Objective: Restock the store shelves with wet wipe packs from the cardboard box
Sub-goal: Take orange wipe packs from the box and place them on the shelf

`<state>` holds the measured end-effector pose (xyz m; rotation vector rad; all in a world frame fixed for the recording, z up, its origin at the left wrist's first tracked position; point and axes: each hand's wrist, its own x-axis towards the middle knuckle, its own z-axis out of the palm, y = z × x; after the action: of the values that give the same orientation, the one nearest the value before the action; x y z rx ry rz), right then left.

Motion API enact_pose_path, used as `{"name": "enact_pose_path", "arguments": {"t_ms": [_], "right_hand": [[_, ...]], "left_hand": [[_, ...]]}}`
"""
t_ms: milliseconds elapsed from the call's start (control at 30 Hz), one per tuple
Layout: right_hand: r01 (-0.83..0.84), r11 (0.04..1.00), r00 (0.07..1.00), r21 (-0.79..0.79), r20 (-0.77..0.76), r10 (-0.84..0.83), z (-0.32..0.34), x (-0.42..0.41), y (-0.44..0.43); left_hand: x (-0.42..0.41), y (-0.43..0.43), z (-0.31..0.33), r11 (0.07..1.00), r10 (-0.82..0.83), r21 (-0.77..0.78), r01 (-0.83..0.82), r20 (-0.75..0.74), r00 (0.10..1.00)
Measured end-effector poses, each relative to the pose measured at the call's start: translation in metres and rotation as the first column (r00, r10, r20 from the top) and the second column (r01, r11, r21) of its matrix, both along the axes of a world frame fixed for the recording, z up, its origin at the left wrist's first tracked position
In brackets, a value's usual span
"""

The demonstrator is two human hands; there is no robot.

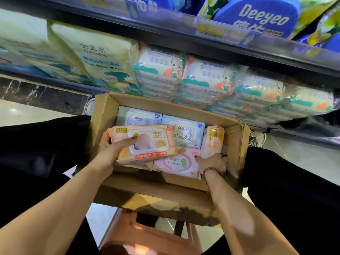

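Lighting: bright, even. Glare: pale patch on floor (16, 110), far left. Blur: far shelves (184, 31) smeared. Distortion: wide-angle bending at edges. Focus: box (103, 113) sharp, centre.

Cardboard box (236, 144): on a stool (147, 234), in front of the lower shelf (55, 80).
In box, far side: two wet wipe packs lying flat, side by side (139, 116) (185, 133).
In box, near side: flat pack (176, 162).
In box, right wall: upright pack (212, 142), with the right hand (213, 162) at its foot; the grip is hidden.
Above box, left half: held pack (145, 142), in the left hand (108, 153) with the thumb on top.
Lower shelf, behind box: wipe bundles (206, 80) stacked in rows, with baby wipes bags (95, 57) to their left.
Upper shelf (184, 34): Deeyeo packs (263, 17) at right.
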<state>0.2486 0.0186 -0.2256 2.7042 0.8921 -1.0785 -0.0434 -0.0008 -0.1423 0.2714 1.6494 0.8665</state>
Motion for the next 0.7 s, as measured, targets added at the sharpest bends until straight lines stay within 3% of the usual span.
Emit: {"name": "enact_pose_path", "arguments": {"t_ms": [67, 200, 333, 467, 700], "right_hand": [[0.052, 0.998, 0.996, -0.032, -0.072, -0.054, 0.001, -0.001, -0.003], [-0.078, 0.997, 0.993, 0.015, 0.087, 0.077, 0.002, -0.012, -0.002], [0.035, 0.998, 0.999, -0.055, 0.002, -0.035, 0.002, -0.004, 0.003], [0.246, 0.968, 0.947, -0.047, -0.200, -0.251, -0.006, 0.006, 0.000], [0.306, 0.952, 0.908, 0.023, -0.309, -0.284, -0.012, 0.011, -0.007]], "left_hand": [[-0.001, -0.001, -0.001, 1.000, -0.004, 0.007, 0.004, 0.020, 1.000], [-0.001, -0.001, -0.003, 0.999, -0.049, 0.016, 0.048, 0.023, 0.999], [-0.001, 0.000, -0.004, 0.998, -0.062, 0.027, 0.061, 0.031, 0.998], [0.001, 0.001, -0.002, 0.996, -0.076, 0.042, 0.074, 0.033, 0.997], [0.000, -0.001, -0.002, 0.995, -0.077, 0.064, 0.072, 0.073, 0.994]]}}
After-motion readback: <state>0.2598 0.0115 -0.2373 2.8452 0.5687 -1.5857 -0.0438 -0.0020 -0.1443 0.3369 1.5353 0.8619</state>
